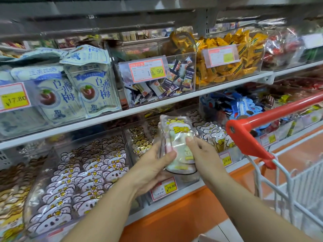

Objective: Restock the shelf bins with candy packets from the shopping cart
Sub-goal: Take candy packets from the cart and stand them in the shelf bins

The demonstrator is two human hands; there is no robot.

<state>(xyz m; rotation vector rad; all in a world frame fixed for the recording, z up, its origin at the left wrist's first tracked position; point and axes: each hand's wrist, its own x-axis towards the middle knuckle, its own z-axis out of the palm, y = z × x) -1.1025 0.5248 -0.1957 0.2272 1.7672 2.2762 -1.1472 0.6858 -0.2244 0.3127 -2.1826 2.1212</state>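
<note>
A stack of clear candy packets (178, 137) with yellow and pale green print is held upright in front of the lower shelf. My left hand (153, 165) grips the stack from the left, thumb across its front. My right hand (202, 152) pinches it from the right, thumb on the front. Right behind the stack is a clear shelf bin (174, 189) with a 16.80 price tag. The shopping cart (288, 180), white wire with a red handle, stands at the right; its contents are hidden.
A bin of bear-face packets (78, 180) fills the lower left. Another bear-packet bin (215, 135) sits right of the stack. The upper shelf carries plum bags (87, 88), a mixed-candy bin (157, 81) and yellow candies (230, 58). An orange base (183, 215) runs below.
</note>
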